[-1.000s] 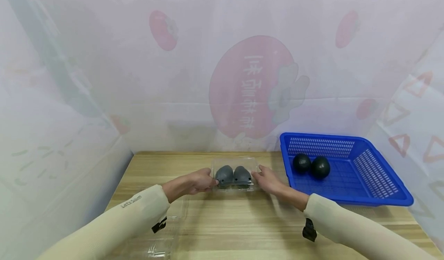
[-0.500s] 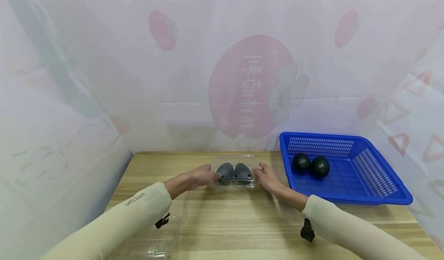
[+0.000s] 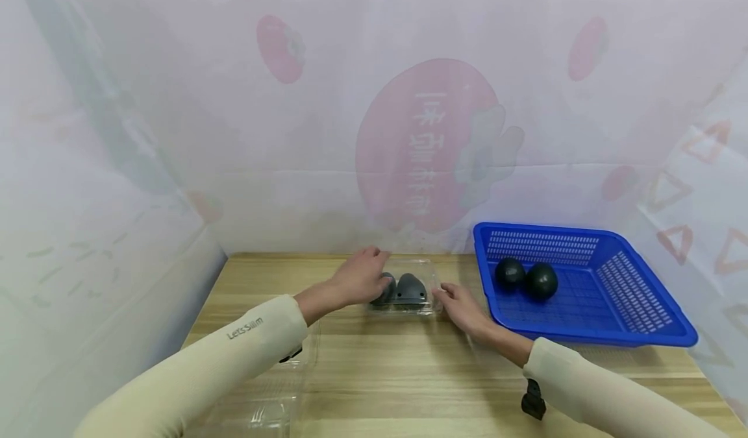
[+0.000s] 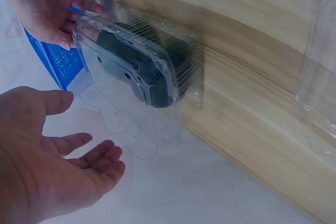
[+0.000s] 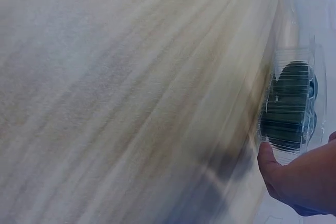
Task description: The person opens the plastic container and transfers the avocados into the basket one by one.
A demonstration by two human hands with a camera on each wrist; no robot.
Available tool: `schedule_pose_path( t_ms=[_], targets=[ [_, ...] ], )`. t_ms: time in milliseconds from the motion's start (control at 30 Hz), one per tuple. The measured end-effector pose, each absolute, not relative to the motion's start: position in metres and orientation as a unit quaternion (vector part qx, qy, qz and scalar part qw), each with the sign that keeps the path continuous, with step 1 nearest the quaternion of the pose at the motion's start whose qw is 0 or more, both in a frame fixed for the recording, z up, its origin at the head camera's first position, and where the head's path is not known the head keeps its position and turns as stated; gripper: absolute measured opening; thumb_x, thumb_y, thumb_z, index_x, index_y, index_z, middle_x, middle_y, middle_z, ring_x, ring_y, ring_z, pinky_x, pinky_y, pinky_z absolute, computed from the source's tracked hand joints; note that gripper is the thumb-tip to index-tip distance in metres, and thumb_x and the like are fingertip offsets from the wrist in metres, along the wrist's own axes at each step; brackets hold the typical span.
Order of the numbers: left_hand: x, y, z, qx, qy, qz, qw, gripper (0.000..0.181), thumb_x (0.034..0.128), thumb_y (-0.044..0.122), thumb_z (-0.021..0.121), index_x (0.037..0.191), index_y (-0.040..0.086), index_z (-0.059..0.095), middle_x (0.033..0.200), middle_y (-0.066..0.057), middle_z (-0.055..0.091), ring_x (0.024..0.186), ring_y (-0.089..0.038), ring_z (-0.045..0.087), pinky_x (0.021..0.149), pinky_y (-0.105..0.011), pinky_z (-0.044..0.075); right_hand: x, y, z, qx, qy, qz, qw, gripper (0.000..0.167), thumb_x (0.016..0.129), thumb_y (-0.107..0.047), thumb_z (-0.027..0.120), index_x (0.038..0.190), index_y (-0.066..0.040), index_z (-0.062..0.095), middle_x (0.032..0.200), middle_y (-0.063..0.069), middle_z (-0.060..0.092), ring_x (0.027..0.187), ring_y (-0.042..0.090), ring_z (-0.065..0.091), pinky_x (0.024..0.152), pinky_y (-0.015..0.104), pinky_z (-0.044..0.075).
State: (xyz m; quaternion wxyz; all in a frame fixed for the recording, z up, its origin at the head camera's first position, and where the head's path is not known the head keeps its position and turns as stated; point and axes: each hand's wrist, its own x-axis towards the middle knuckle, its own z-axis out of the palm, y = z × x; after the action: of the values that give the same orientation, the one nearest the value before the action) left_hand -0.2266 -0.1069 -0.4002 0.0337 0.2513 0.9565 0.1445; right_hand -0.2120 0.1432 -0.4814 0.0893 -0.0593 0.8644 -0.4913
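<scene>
Pale creased walls [image 3: 234,113] with faded red fruit prints [image 3: 397,146]; orange-red triangles [image 3: 676,240] at right; light wood-grain tabletop [image 3: 397,373].

Both arms [image 3: 210,363] reach forward — left grip [image 3: 359,277] loose, thumb [image 4: 59,101] apart from fingers [image 4: 79,142] — right grip [image 3: 463,309] lower in the head view.

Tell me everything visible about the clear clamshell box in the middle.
The clamshell box is transparent, looks like thin plastic, and is roughly rectangular with ribbed sides and small dark round spots, possibly vent holes. Inside are two dark green, rounded fruits. Its lid appears to lie over them; whether it's latched I can't tell. It appears to sit level near the back edge of the wooden table. The right hand touches its right end; the left hand is apart from it.
</scene>
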Motion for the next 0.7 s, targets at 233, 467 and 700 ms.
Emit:
schedule_pose_path(
  t_ms=[233, 467, 700],
  targets=[
    [-0.229, -0.092, -0.393, 0.297, 0.951, 0.089, 0.018, 0.045, 0.1079, 0.024, 0.063, 0.148, 0.003, 0.059, 0.137, -0.016, 0.065, 0.124, -0.033, 0.064, 0.100, -0.048, 0.055, -0.207, 0.147, -0.482, -0.029, 0.828, -0.545, 0.127, 0.038, 0.112, -0.022, 0.052, 0.129, 0.011, 0.062, 0.103, 0.014, 0.064, 0.091, 0.024, 0.065, 0.084, 0.040, 0.060],
    [-0.230, -0.078, -0.389, 0.317, 0.946, 0.059, 0.033, 0.039, 0.1059, 0.028, 0.067, 0.140, 0.009, 0.067, 0.132, -0.011, 0.069, 0.120, -0.029, 0.067, 0.096, -0.044, 0.058, -0.202, 0.151, -0.488, -0.002, 0.781, -0.605, 0.158, 0.050, 0.111, -0.020, 0.054, 0.144, 0.017, 0.050, 0.110, 0.017, 0.068, 0.099, 0.021, 0.068, 0.086, 0.038, 0.062],
    [-0.231, -0.062, -0.391, 0.364, 0.930, 0.040, 0.030, 0.033, 0.1043, 0.024, 0.068, 0.135, 0.011, 0.072, 0.132, -0.006, 0.071, 0.120, -0.023, 0.069, 0.099, -0.038, 0.056, -0.193, 0.154, -0.496, 0.009, 0.755, -0.633, 0.169, 0.043, 0.111, -0.019, 0.053, 0.136, 0.016, 0.056, 0.110, 0.015, 0.071, 0.097, 0.017, 0.068, 0.080, 0.030, 0.061]
  ],
)
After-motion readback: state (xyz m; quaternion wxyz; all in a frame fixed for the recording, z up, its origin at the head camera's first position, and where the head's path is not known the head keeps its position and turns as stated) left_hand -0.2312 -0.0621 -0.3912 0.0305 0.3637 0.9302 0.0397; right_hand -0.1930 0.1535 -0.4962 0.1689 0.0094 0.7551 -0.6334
